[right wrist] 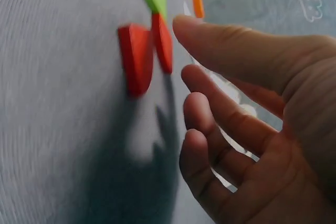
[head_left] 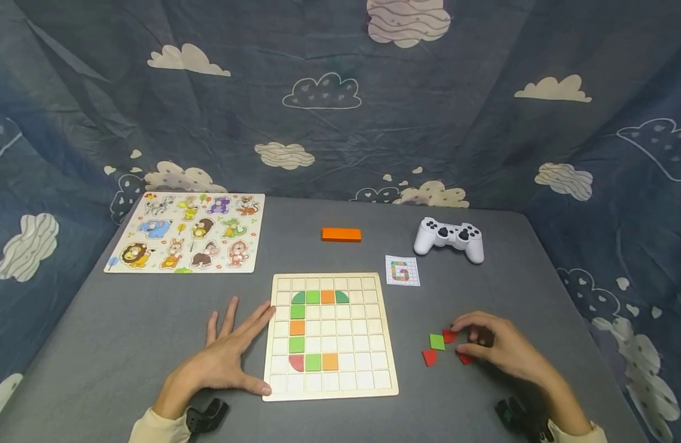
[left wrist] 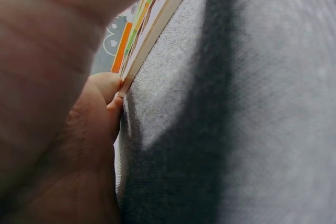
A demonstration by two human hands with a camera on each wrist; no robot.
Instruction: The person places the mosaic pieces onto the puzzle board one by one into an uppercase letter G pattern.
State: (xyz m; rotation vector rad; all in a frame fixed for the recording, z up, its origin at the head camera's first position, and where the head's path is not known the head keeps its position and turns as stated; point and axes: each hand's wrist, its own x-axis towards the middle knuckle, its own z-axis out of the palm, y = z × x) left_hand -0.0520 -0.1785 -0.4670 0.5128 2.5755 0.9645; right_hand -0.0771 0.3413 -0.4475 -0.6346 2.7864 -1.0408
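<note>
A wooden grid board [head_left: 359,344] lies in front of me, bearing a C-like row of green, orange and red tiles. My left hand [head_left: 218,363] is spread flat at its left side, thumb and index finger touching the edge. Right of the board, my right hand [head_left: 497,346] hovers over loose tiles, thumb and fingers apart, holding nothing. Around its fingertips lie a green square tile [head_left: 437,342], a red tile [head_left: 430,357], another red tile [head_left: 449,336] and a red quarter-round tile [right wrist: 137,59], partly covered by the thumb in the head view.
A small pattern card [head_left: 403,271] lies past the board's upper right corner. Behind it rests a white game controller [head_left: 450,239]. An orange block [head_left: 341,235] sits beyond the board, and an animal puzzle board [head_left: 187,234] lies at the back left. Cloud-printed cloth [head_left: 329,154] hangs behind.
</note>
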